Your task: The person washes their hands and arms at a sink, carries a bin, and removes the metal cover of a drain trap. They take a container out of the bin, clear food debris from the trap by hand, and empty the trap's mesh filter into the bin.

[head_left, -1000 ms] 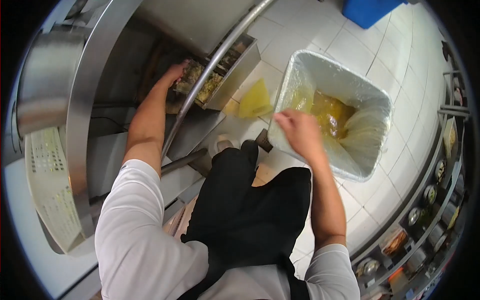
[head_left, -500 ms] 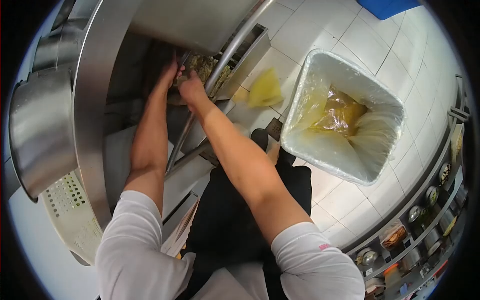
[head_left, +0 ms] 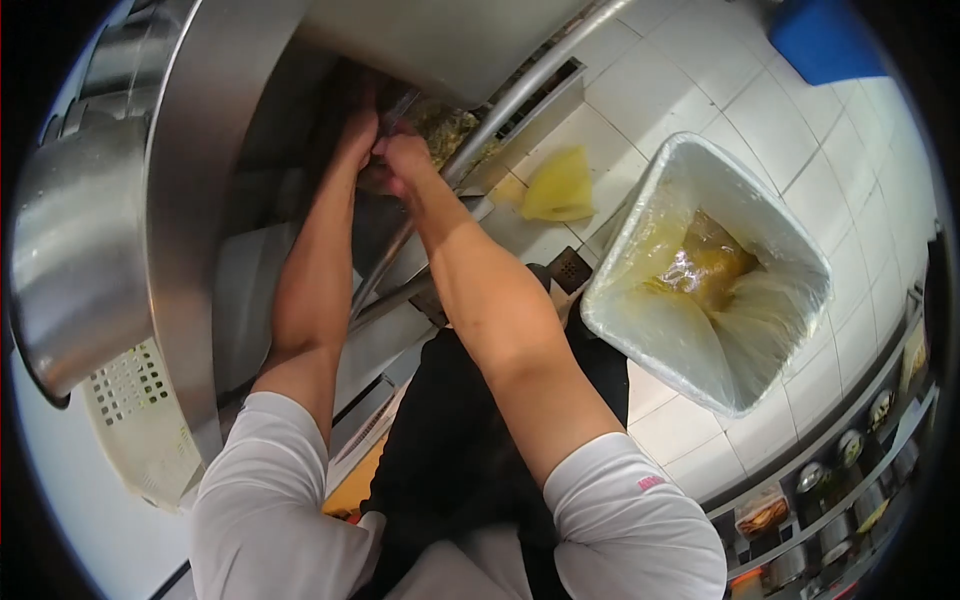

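Note:
Under the steel sink (head_left: 410, 40), both my hands are close together in shadow. My left hand (head_left: 362, 135) is closed, its fingers mostly hidden. My right hand (head_left: 405, 160) is closed right beside it, and what the two hold is too dark to make out. Something clear and shiny, like plastic film (head_left: 400, 106), shows just beyond them. A mass of wet, yellowish-brown scraps (head_left: 445, 130) lies right of my hands, behind a slanting metal rail (head_left: 510, 110).
A bin (head_left: 700, 365) lined with clear plastic stands on the tiled floor to the right, brownish-yellow liquid inside. Between it and the sink lies a yellow sheet-like piece (head_left: 560, 187). A steel pot (head_left: 85, 250) is at left, a blue container (head_left: 825, 40) at upper right.
The view has shifted, so the bin and yellow piece appear further right and lower. My hands stay together under the sink, and the clear film shows more beside them.

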{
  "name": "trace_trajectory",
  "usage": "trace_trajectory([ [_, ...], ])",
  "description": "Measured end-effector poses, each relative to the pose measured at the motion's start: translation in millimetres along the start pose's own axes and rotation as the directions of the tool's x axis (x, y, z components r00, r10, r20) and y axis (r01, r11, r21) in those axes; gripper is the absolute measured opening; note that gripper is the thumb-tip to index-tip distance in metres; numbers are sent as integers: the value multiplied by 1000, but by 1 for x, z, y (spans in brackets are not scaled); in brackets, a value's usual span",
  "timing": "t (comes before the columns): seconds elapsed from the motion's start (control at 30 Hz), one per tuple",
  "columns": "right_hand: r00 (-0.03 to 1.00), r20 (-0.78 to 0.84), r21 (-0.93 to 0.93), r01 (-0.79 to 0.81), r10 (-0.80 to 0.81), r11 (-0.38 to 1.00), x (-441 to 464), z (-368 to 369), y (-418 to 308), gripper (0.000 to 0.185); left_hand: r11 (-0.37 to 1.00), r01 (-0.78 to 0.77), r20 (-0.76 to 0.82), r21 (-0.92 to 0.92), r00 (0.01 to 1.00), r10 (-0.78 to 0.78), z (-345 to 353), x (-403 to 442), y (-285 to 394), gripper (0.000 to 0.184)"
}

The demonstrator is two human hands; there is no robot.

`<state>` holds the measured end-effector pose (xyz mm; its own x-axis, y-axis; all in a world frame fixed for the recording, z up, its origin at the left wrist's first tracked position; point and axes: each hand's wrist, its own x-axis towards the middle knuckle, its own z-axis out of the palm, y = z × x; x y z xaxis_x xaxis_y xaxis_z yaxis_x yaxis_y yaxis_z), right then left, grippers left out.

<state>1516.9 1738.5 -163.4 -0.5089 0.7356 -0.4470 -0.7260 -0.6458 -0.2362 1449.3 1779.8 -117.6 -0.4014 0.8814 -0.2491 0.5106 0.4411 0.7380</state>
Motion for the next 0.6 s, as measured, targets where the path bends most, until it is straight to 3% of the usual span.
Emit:
trace_trajectory([
  [0.1, 995, 96, 52, 33, -38, 998, -11, 4, -7, 63, 963, 270, 150, 15, 951, -269, -19, 0, 21, 50],
  [0.2, 985, 161, 124, 49, -69, 991, -19, 9, -10, 69, 981, 185, 71, -65, 981, -180, -22, 1, 13, 46],
  [0.27, 992, 116, 122, 29, -44, 992, -22, 12, -13, 71, 954, -58, 23, 294, 998, 54, -37, 35, -11, 46],
  [0.3, 996, 88, 123, 18, -29, 992, -23, 11, -12, 72, 793, -214, 42, 571, 972, 232, -46, 60, -24, 46],
  [0.33, 996, 80, 106, 24, -33, 994, -24, 10, -11, 72, 496, -361, 146, 790, 896, 419, -53, 83, -37, 47],
  [0.37, 997, 71, 89, 33, -39, 996, -23, 11, -9, 72, 250, -444, 261, 861, 806, 531, -55, 89, -33, 48],
  [0.4, 997, 61, 69, 44, -48, 997, -22, 10, -8, 72, 335, -341, 196, 878, 896, 397, -53, 95, -28, 49],
  [0.47, 996, 82, 57, 42, -47, 998, -22, 10, -8, 76, -35, -568, 454, 822, 617, 643, -55, 114, -46, 49],
  [0.53, 996, 75, 32, 44, -46, 999, -25, 6, -10, 78, 31, -646, 462, 763, 578, 673, -45, 129, -59, 49],
  [0.57, 997, 70, 16, 43, -44, 999, -26, 7, -12, 78, 292, -613, 363, 734, 717, 595, -42, 135, -59, 48],
  [0.6, 997, 69, 1, 39, -39, 999, -28, 10, -13, 78, 328, -577, 349, 748, 762, 545, -43, 140, -59, 48],
])
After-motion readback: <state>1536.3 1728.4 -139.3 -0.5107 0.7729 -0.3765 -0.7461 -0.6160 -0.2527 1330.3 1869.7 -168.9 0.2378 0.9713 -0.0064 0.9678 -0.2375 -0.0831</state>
